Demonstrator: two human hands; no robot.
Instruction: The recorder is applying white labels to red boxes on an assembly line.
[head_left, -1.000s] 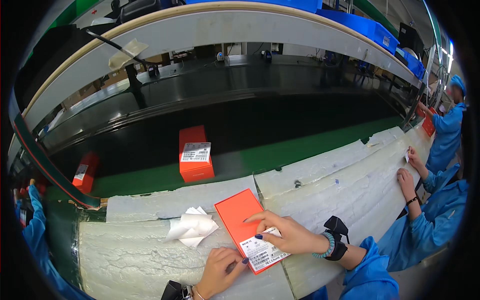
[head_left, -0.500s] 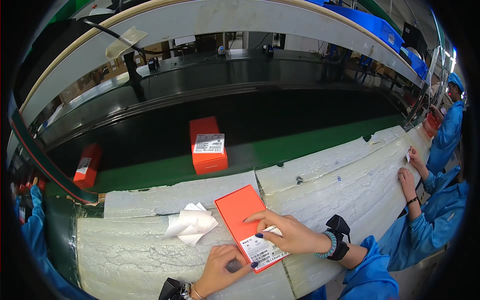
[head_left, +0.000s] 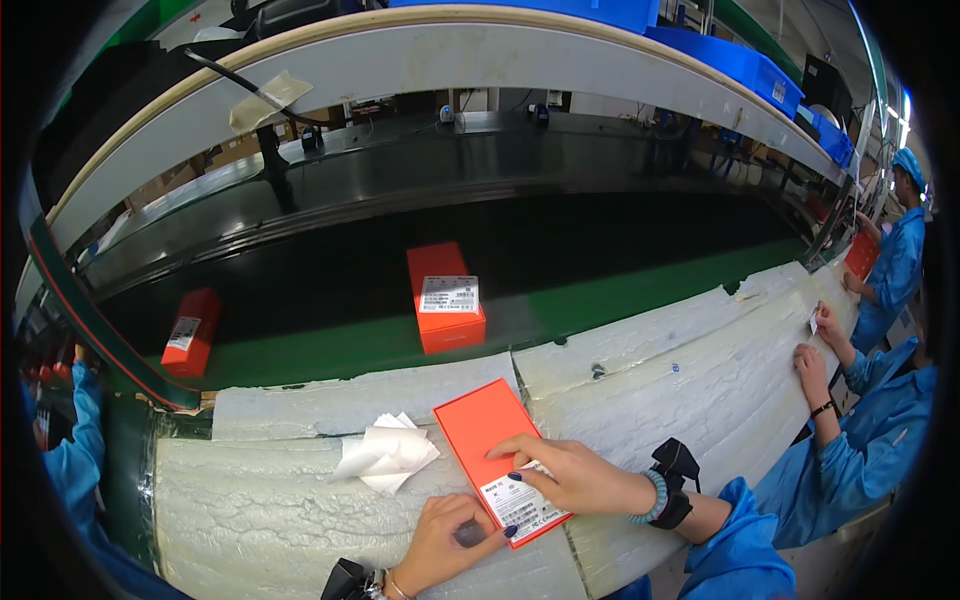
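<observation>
A flat orange box (head_left: 478, 424) lies slanted on the work surface before me, with a white printed label (head_left: 524, 508) over its near end. My left hand (head_left: 448, 545) grips the near left side of this box, its thumb on the label's lower edge and its fingers curled by the box's side. My right hand (head_left: 575, 478) rests over the label's upper part, index finger stretched across the orange face and another dark-nailed fingertip on the label. The palm hides the label's upper right part. Beside the box, to the left, sits a crumpled pile of white paper (head_left: 388, 452).
Beyond the worktop (head_left: 290, 510) runs a dark green conveyor belt (head_left: 600, 300) bearing an orange labelled box (head_left: 452, 335) and another orange box (head_left: 192, 335). A co-worker's hands (head_left: 822, 365) are at the right. Blue bins (head_left: 740, 65) stand on the overhead shelf (head_left: 480, 40).
The label's raised upper edge now lies flatter under my right hand, which has shifted slightly left. Boxes on the belt appear farther right in view.
</observation>
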